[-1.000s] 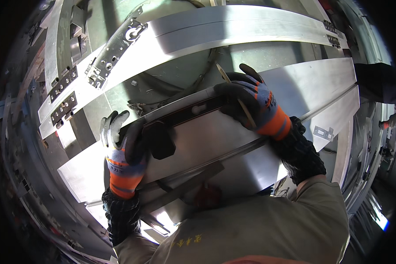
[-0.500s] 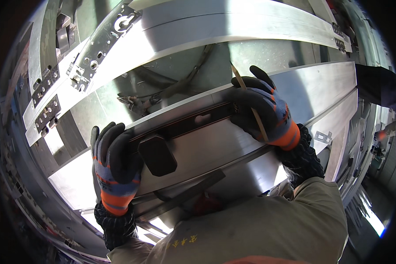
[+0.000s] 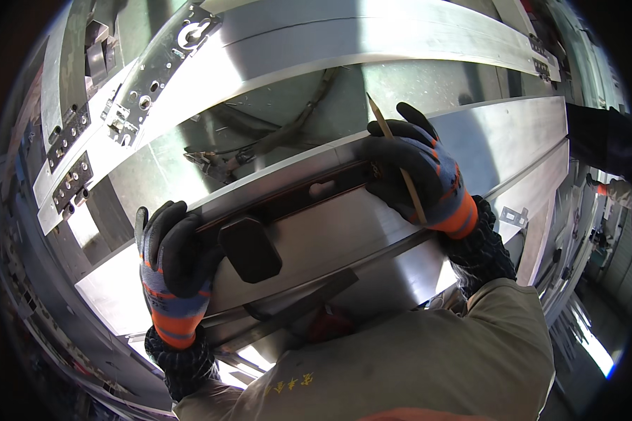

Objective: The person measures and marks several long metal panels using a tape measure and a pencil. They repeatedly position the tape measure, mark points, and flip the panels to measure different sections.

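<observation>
A dark flat bar (image 3: 298, 200), with a slotted hole and thin reddish edges, lies along a silver metal profile (image 3: 330, 245). A black block with cut corners (image 3: 251, 249) sits against the bar's near side. My left hand (image 3: 172, 270), in a grey-blue and orange work glove with black fingers, is closed round the bar's left end. At the right end, my gloved right hand (image 3: 418, 168) presses on the bar with bent fingers. It also holds a slim wooden pencil (image 3: 413, 193), pointed end away from me. Fingertips under the bar are hidden.
A wide silver panel (image 3: 295, 42) curves across the far side, with a perforated black plate (image 3: 147, 91) at its left. Dark cables (image 3: 281, 137) lie beyond the profile. A small slotted bracket (image 3: 514, 216) rests at right. Another person's gloved hand (image 3: 601, 188) shows at far right.
My left hand has shifted slightly left and toward me along the bar's end. My right hand, the pencil and the bar are nearly unmoved. Another person's hand has appeared at far right.
</observation>
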Demonstrator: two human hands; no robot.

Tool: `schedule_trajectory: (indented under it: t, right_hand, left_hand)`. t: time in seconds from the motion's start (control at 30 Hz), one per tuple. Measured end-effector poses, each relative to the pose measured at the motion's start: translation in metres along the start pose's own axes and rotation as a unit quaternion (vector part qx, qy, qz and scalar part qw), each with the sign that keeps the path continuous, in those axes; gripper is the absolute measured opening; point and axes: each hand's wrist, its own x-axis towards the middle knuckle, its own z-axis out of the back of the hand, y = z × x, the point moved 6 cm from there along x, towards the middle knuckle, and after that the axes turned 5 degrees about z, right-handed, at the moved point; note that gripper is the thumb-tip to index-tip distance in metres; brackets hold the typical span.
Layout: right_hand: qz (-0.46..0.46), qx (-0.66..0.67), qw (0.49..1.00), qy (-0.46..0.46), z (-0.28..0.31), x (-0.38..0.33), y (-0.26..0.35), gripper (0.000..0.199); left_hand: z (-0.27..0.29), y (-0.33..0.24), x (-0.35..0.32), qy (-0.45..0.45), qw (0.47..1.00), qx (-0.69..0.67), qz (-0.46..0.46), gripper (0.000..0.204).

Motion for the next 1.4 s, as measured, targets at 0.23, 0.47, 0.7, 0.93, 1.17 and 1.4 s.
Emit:
schedule_trajectory:
  t: [0.23,0.47,0.7,0.93,1.17,1.4]
  right_hand:
    - [-0.006,0.005,1.000,0.002,0.002,0.000,-0.001,0.056]
    - [0.002,-0.001,1.000,-0.005,0.001,0.003,0.003,0.055]
    - [0.012,-0.009,1.000,-0.006,0.002,0.002,0.005,0.056]
    - [0.020,-0.014,1.000,-0.002,0.001,0.002,0.004,0.059]
    - [0.021,-0.013,1.000,-0.004,0.002,0.002,0.004,0.058]
    - [0.009,-0.010,1.000,-0.002,0.000,0.000,0.002,0.058]
  left_hand:
    - [0.001,-0.002,0.002,0.007,1.000,0.008,-0.006,0.063]
    - [-0.001,0.008,-0.005,-0.021,0.997,-0.071,0.027,0.078]
    - [0.009,0.009,-0.003,0.002,0.998,-0.048,0.050,0.068]
    - [0.009,0.006,0.001,-0.018,0.999,-0.037,-0.009,0.061]
    - [0.008,0.006,0.001,-0.018,0.999,-0.042,-0.009,0.063]
    - [0.004,0.011,0.000,-0.015,0.999,-0.038,-0.030,0.062]
